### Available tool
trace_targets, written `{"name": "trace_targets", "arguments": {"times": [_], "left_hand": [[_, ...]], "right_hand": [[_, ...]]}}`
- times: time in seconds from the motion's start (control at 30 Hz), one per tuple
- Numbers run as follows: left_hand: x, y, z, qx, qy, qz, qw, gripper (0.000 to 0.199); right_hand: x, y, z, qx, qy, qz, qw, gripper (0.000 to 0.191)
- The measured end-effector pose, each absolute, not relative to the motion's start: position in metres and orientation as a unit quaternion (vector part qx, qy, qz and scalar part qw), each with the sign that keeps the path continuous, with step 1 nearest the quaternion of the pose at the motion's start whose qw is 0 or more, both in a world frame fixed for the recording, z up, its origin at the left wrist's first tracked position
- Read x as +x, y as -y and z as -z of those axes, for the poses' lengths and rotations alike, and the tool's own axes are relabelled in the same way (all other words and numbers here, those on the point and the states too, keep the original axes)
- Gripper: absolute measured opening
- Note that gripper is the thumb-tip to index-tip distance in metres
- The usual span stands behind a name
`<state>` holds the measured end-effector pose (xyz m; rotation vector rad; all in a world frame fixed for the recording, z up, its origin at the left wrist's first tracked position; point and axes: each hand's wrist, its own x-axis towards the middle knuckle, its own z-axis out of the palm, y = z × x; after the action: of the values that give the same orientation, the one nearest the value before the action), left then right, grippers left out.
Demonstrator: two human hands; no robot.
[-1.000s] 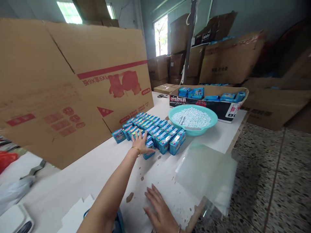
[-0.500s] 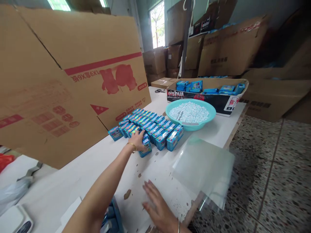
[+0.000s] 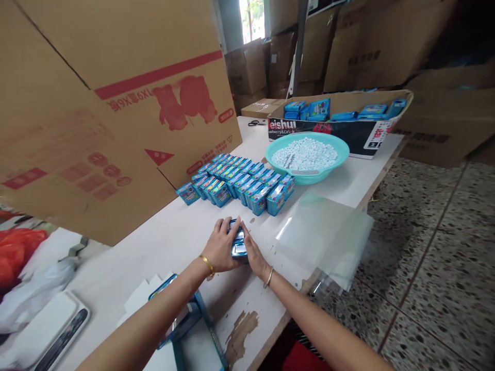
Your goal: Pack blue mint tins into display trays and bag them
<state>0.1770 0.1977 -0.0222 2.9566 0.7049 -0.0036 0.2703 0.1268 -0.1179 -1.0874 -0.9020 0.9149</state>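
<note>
Between my two hands, over the near part of the table, are a few small blue tins [image 3: 238, 249] with shiny ends. My left hand [image 3: 221, 246] wraps round them from the left, and my right hand [image 3: 255, 253] presses flat-fingered on their right side. How many tins they hold is partly hidden by the fingers. Past my hands, blue tins [image 3: 247, 188] stand in tight rows. By my left forearm lies an open blue carton [image 3: 212, 335], partly covered by the arm.
A turquoise basin [image 3: 309, 178] of white pellets stands behind the rows. Beyond it is a black-fronted box [image 3: 325, 131] of blue packs. Clear plastic sheets [image 3: 325, 237] lie at the right table edge. A big cardboard carton [image 3: 127, 154] rises on the left, near a white device [image 3: 54, 330].
My left hand has drawn back from the rows, bringing tins towards me. The right hand has come up to meet it and now touches them too. The view has tilted down.
</note>
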Motion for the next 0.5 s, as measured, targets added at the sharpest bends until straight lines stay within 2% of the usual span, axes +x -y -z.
{"name": "trace_targets", "arguments": {"times": [0.1, 0.23, 0.4, 0.5], "left_hand": [[0.177, -0.199, 0.022, 0.967, -0.246, -0.008, 0.063, 0.115], [0.172, -0.179, 0.012, 0.964, -0.249, -0.045, 0.084, 0.110], [0.138, -0.119, -0.038, 0.958, -0.256, -0.109, 0.071, 0.106], [0.094, -0.074, -0.067, 0.936, -0.288, -0.171, 0.110, 0.107]], "right_hand": [[0.270, -0.122, 0.118, -0.502, 0.417, -0.387, 0.651, 0.076], [0.270, -0.100, 0.105, -0.514, 0.512, -0.292, 0.624, 0.086], [0.267, -0.050, 0.090, -0.518, 0.635, -0.179, 0.545, 0.099], [0.252, -0.018, 0.097, -0.532, 0.676, -0.166, 0.482, 0.098]]}}
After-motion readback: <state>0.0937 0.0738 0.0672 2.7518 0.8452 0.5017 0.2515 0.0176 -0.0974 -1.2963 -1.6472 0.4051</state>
